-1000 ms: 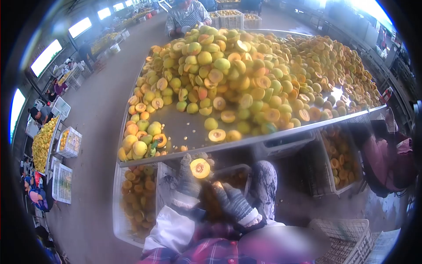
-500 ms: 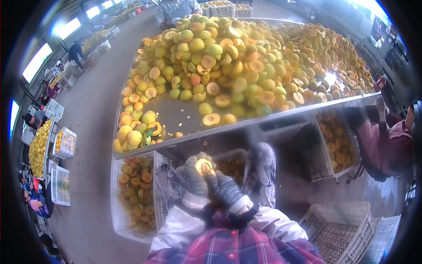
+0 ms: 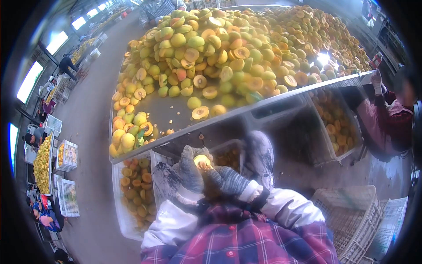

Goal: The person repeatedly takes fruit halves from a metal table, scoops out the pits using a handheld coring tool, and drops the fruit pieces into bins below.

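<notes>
A yellow peach half (image 3: 201, 159), bright in the light, is held above my lap, below the table's near edge. My left hand (image 3: 190, 170), in a grey knit glove, is closed around its left side. My right hand (image 3: 226, 179), in a dark grey striped glove with bare fingertips, reaches in from the right. Its fingers are bent closed against the fruit's lower edge; whether they also hold a small tool is hidden. Ahead, the metal table (image 3: 165, 105) bears a large heap of peaches (image 3: 211, 48), many cut in half.
A white crate of peach halves (image 3: 137, 193) stands by my left leg. More halves fill a crate (image 3: 336, 127) under the table at right. A stacked crate (image 3: 347, 215) lies at lower right. One person (image 3: 387, 110) sits at right, another (image 3: 160, 11) across the table.
The view has shifted, so the table sits higher and further left. Both hands stay together at the peach half; its bright face is now tilted differently and the right forearm is more turned out.
</notes>
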`<move>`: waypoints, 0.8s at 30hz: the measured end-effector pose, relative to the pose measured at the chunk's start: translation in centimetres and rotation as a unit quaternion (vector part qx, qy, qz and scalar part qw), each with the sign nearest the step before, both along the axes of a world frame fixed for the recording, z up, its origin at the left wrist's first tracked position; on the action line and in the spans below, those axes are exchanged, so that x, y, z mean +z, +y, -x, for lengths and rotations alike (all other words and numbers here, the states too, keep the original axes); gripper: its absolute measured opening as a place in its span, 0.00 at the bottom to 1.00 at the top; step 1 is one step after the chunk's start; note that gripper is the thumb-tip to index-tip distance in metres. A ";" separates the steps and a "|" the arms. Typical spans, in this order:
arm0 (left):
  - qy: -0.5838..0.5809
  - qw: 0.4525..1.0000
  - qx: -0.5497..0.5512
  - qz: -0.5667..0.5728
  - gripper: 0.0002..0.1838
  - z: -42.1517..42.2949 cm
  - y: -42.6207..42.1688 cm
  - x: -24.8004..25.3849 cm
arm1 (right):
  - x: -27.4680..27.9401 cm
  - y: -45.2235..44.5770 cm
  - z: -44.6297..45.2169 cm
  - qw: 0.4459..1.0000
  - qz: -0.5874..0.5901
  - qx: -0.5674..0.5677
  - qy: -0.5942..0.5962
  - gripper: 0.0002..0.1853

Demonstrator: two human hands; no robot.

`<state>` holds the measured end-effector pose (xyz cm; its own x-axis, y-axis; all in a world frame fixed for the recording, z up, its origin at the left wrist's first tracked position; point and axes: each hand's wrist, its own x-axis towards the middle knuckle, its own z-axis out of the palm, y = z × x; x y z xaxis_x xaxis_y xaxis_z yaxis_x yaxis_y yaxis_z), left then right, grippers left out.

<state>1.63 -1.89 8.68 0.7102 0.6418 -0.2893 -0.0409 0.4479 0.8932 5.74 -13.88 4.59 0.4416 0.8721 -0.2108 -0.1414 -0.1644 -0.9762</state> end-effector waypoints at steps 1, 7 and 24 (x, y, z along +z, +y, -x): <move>0.004 1.000 -0.002 -0.001 0.26 0.0 0.8 -0.8 | 4.2 -0.7 -1.3 0.999 0.028 0.034 0.002 0.27; 0.070 0.981 -0.178 0.035 0.32 -1.3 2.3 1.2 | 2.9 -0.5 -1.7 0.997 0.026 0.011 0.073 0.28; -0.151 0.964 0.039 -0.213 0.15 -2.8 -0.4 0.1 | 6.6 -0.8 -3.7 0.889 0.007 0.292 -0.352 0.19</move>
<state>4.42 -2.27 8.80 0.6657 0.7113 0.2254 -0.3466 0.0272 0.9376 9.47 -14.65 11.17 -0.0586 0.9955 -0.0747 0.6184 -0.0225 -0.7855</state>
